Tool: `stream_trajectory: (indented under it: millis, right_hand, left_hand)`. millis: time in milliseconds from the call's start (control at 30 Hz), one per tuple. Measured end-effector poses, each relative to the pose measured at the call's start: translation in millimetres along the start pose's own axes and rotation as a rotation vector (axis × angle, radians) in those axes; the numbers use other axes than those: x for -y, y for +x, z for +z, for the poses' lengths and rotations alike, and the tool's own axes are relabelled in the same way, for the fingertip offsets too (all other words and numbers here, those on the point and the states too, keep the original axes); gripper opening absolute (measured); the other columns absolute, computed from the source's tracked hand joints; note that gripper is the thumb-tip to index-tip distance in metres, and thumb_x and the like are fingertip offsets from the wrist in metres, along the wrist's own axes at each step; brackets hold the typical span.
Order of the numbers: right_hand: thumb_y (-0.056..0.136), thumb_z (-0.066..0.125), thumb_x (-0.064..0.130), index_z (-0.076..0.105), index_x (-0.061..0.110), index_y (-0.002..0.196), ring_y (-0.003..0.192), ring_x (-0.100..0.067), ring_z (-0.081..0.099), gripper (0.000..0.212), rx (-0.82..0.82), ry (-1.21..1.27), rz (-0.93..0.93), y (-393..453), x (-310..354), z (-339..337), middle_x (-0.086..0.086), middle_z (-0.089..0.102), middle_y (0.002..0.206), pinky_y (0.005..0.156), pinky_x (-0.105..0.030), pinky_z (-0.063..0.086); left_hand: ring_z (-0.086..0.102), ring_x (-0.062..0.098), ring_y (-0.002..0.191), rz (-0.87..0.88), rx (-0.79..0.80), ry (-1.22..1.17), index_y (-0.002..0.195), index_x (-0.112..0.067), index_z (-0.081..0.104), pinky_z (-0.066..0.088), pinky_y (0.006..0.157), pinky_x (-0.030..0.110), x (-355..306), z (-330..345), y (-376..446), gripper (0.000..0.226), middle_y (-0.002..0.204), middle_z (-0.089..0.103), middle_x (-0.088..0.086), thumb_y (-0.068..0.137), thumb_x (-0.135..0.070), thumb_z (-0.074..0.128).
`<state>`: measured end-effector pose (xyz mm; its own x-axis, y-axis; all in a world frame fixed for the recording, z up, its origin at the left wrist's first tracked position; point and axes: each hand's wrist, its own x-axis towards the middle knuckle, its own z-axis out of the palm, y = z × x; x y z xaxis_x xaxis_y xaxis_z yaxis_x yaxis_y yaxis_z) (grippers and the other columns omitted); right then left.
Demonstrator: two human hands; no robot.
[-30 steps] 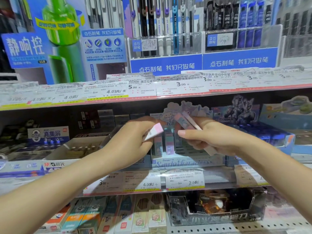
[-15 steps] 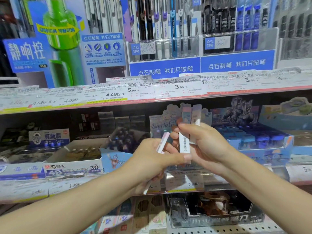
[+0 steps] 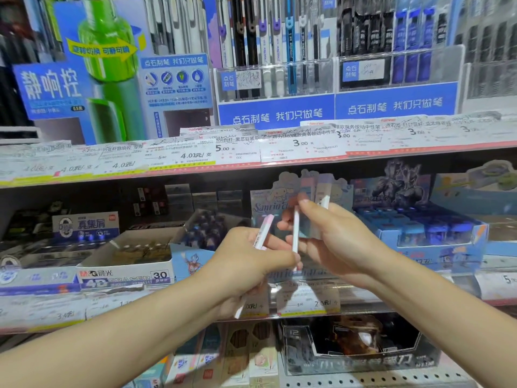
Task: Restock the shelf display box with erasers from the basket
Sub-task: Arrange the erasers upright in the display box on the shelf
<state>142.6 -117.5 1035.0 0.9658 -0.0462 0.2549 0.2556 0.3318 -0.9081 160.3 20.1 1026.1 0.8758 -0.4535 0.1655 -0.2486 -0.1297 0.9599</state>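
Both hands are raised in front of the middle shelf. My left hand point(image 3: 251, 264) grips a thin pink-and-white eraser point(image 3: 263, 232), whose upper end sticks up past the fingers. My right hand point(image 3: 333, 242) holds several flat erasers fanned upward; one white eraser point(image 3: 295, 231) hangs edge-on between its fingers, and pastel ones point(image 3: 321, 191) rise above them. The two hands nearly touch. Behind them stands the pastel cartoon display box point(image 3: 263, 203), largely hidden by the hands. No basket is in view.
A white "30" eraser box point(image 3: 126, 264) stands to the left, with a blue box of dark items point(image 3: 204, 233) beside it. A blue box of small cases point(image 3: 428, 233) is at the right. Price tags point(image 3: 307, 302) line the shelf edge; pen racks point(image 3: 277, 77) stand above.
Both hands have drawn back from the display box toward me and come together. The right hand's erasers have turned upright, and one white eraser now hangs between the two hands.
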Motion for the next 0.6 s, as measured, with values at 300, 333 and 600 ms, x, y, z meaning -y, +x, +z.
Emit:
stream_trajectory:
  millis: [300, 333, 600]
  right_hand:
    - [0.096, 0.040, 0.018, 0.055, -0.001, 0.109, 0.086, -0.012, 0.062, 0.028, 0.149, -0.405, -0.154, 0.8, 4.5, -22.0, 0.002, 0.065, 0.087, 0.062, -0.019, 0.052]
    - [0.095, 0.040, 0.016, 0.055, -0.003, 0.106, 0.077, -0.009, 0.062, 0.026, 0.177, -0.402, -0.158, 0.6, 4.7, -22.9, 0.006, 0.066, 0.079, 0.057, -0.017, 0.050]
    - [0.094, 0.042, 0.004, 0.050, 0.010, 0.087, 0.062, -0.023, 0.049, 0.012, 0.105, -0.503, -0.239, 12.8, 8.6, -31.3, 0.008, 0.050, 0.058, 0.072, -0.040, 0.045]
  left_hand:
    - [0.023, 0.002, 0.026, -0.117, 0.159, -0.249, 0.074, -0.004, 0.067, 0.017, 0.028, 0.010, 0.4, -9.0, 0.3, 0.014, 0.069, 0.073, 0.006, 0.084, -0.002, 0.057]
    - [0.023, 0.002, 0.026, -0.126, 0.171, -0.267, 0.079, -0.002, 0.068, 0.018, 0.028, 0.010, 0.0, -9.0, 0.2, 0.012, 0.072, 0.074, 0.007, 0.085, -0.003, 0.056]
    - [0.026, 0.006, 0.028, 0.094, 0.121, 0.118, 0.087, 0.001, 0.070, 0.022, 0.033, 0.014, -5.6, -13.0, 1.8, 0.022, 0.044, 0.060, 0.000, 0.089, -0.016, 0.057]
